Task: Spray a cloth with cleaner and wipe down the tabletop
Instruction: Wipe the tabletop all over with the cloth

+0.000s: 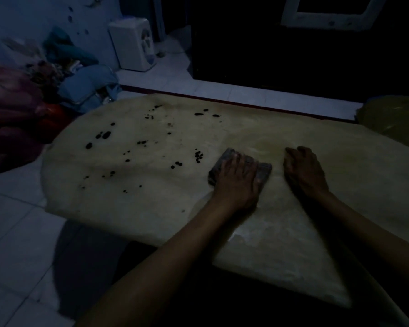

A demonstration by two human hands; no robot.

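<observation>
A pale tabletop [128, 199] with rounded corners fills the middle of the dim head view. Several dark spots [105, 135] are scattered over its left and far part. A folded grey cloth [263, 169] lies flat near the table's centre. My left hand [236, 182] presses down on the cloth with its fingers spread, covering most of it. My right hand [304, 172] rests beside it on the bare table, fingers curled and holding nothing. No spray bottle is in view.
A pile of clothes and bags [57, 76] lies on the floor at the far left. A white appliance [134, 43] stands against the back wall. Dark furniture [293, 55] runs behind the table. A yellowish bundle [392, 116] sits at the far right.
</observation>
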